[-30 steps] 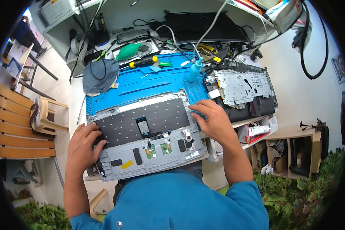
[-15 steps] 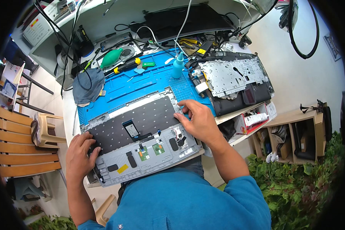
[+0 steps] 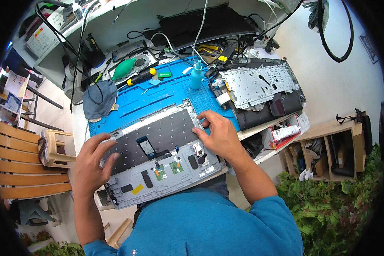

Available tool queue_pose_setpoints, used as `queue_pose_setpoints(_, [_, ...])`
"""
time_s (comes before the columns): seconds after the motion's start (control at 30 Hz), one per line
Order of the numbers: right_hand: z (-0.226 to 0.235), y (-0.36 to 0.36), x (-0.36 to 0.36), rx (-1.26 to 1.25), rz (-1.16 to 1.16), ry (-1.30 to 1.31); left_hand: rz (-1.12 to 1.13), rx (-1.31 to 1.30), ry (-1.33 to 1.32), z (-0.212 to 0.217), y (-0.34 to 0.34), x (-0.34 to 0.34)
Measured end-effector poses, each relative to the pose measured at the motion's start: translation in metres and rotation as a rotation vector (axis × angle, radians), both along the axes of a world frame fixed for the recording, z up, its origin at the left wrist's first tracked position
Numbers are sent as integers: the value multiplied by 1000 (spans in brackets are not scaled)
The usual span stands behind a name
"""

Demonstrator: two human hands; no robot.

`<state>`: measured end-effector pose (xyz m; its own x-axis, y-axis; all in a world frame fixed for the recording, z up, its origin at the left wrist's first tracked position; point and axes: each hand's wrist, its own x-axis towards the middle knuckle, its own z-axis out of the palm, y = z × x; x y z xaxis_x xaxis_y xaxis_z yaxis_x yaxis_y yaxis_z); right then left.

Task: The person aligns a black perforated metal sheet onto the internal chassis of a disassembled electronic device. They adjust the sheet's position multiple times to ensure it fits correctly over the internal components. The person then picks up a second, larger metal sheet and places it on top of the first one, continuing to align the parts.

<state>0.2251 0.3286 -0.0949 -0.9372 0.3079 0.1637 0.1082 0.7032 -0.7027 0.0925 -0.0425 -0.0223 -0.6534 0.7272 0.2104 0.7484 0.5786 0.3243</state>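
Tube (image 3: 286, 133) in box (image 3: 268, 140) right of casing (image 3: 168, 140)

Along the near side of the desk (image 3: 80, 123), a laptop panel (image 3: 170, 132) is lying in front of the mat (image 3: 134, 102), the left hand (image 3: 94, 164) being at its left end and the right hand (image 3: 219, 134) at its right edge. A cloth (image 3: 99, 101) is lying at the mat's left. A screwdriver (image 3: 141, 77) is lying by the mat's far edge, a blower bulb (image 3: 123, 69) just behind it. A bottle (image 3: 196, 77) is standing toward the right, between the screwdriver and a laptop chassis (image 3: 260, 87). A screen (image 3: 205, 25) is occupying the back.
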Motion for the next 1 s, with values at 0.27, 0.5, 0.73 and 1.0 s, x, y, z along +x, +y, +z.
queue_pose_setpoints(0.27, [-3,-1,1,9,-15,47,-456,-68,-114,2,113,-16])
queue_pose_setpoints(0.5, [-8,-2,4,65,35,137,-608,-322,-80,-21,163,-24])
queue_pose_setpoints(0.73, [-10,-6,3,161,95,133,-589,-328,-128,-23,160,-25])
queue_pose_setpoints(1.0, [1,-6,4,176,94,88,-510,-55,-267,31,131,-38])
